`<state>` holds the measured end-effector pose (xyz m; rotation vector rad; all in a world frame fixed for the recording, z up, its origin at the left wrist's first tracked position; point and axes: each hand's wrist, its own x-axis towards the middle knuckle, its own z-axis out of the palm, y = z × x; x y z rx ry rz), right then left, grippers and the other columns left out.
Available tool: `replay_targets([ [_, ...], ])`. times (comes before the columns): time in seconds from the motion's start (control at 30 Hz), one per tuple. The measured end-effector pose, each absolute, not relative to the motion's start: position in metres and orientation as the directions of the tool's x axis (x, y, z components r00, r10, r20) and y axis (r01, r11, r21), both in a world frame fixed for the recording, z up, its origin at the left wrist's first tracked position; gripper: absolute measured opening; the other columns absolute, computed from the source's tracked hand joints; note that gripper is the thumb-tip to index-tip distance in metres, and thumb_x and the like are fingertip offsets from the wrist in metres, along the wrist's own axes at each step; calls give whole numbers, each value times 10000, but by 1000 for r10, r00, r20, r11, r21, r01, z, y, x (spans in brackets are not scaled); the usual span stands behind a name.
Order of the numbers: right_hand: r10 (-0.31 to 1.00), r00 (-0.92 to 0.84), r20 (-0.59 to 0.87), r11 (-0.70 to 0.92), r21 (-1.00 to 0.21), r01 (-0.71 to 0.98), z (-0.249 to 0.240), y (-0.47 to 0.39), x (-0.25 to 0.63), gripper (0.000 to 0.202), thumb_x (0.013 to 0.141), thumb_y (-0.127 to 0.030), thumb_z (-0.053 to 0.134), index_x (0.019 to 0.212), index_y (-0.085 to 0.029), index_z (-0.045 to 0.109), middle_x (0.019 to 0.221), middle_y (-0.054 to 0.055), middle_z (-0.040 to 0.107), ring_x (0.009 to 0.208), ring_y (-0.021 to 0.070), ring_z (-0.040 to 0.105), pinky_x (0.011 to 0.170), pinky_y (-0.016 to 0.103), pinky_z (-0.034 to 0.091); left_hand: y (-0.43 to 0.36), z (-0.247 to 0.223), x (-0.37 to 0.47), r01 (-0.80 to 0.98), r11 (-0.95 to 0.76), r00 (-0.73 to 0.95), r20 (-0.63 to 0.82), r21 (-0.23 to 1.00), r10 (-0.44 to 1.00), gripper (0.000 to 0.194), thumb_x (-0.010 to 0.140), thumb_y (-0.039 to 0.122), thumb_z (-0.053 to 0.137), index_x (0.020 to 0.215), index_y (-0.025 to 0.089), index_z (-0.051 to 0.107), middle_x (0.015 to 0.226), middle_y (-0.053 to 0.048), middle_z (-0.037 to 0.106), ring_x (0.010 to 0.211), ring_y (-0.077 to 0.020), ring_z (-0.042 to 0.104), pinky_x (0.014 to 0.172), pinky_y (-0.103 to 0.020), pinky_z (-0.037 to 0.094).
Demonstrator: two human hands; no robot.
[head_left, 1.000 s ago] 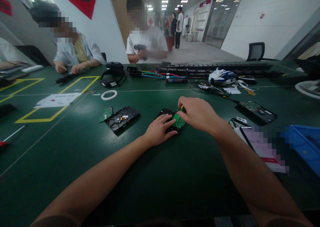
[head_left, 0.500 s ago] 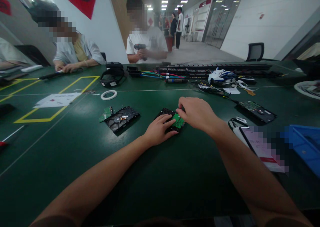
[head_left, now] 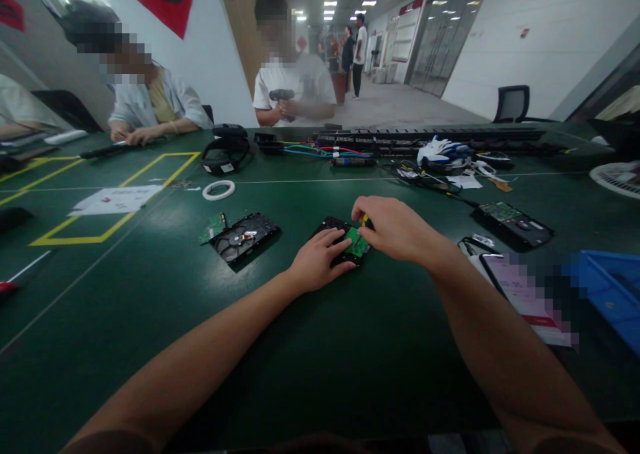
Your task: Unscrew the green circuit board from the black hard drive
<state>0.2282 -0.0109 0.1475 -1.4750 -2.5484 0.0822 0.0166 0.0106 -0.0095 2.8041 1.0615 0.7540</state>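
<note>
A black hard drive with a green circuit board [head_left: 358,242] lies on the green table [head_left: 320,347] in front of me. My left hand [head_left: 320,259] rests on the drive's left part, fingers spread over it and the thumb along its near edge. Above the board's right side, my right hand [head_left: 387,226] is closed round a small screwdriver [head_left: 367,222] with a yellow and black handle. Its thin shaft points down toward the board; whether the tip touches a screw is too small to tell.
An opened drive [head_left: 245,239] with a loose green board lies left, beside a white tape ring [head_left: 219,190]. At right are another drive [head_left: 515,224], a phone [head_left: 523,287] and a blue bin [head_left: 613,294]. Cables and gloves [head_left: 443,151] lie beyond; people are across the table.
My right hand has turned and shifted slightly, so that the screwdriver's yellow handle now shows between its fingers. My left hand has stayed in place on the drive.
</note>
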Motion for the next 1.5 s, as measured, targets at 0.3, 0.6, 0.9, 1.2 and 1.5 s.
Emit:
replay_targets([
  [0.3, 908, -391, 149, 404, -66, 913, 148, -15, 226, 186, 966, -265, 543, 1122, -185, 606, 1088, 131, 718, 940, 283, 687, 765, 368, 455, 11, -10, 16, 601, -769, 643, 440, 217, 627, 599, 986, 592, 638, 1472, 243, 597, 1552, -126, 538, 1463, -344, 484, 1213, -560, 426],
  [0.6, 901, -409, 148, 422, -73, 904, 149, -13, 224, 168, 978, -263, 605, 1124, -183, 622, 1135, 132, 738, 980, 285, 698, 777, 360, 453, 11, -9, 17, 600, -772, 648, 438, 211, 623, 601, 996, 601, 616, 1474, 237, 594, 1546, -127, 544, 1460, -335, 488, 1224, -544, 418],
  [0.9, 926, -346, 147, 358, -62, 931, 150, -17, 221, 265, 1005, -351, 550, 1187, -165, 606, 1112, 156, 735, 929, 305, 707, 739, 378, 467, 10, -7, 17, 603, -766, 649, 420, 224, 634, 611, 998, 596, 616, 1501, 252, 567, 1561, -120, 532, 1471, -342, 473, 1213, -564, 424],
  [1.2, 895, -428, 127, 442, -122, 889, 152, -14, 224, 240, 922, -196, 608, 1162, -192, 625, 1152, 110, 745, 1018, 269, 700, 826, 348, 472, 11, -9, 16, 606, -765, 649, 420, 218, 634, 620, 995, 597, 619, 1502, 244, 568, 1565, -125, 525, 1470, -338, 476, 1219, -546, 421],
  [1.5, 946, -290, 145, 294, -7, 956, 149, -14, 224, 253, 1008, -374, 536, 1127, -168, 624, 1044, 160, 749, 897, 318, 715, 714, 384, 473, 11, -9, 16, 606, -768, 653, 422, 206, 629, 609, 1001, 607, 603, 1485, 238, 582, 1555, -127, 535, 1466, -332, 481, 1227, -544, 413],
])
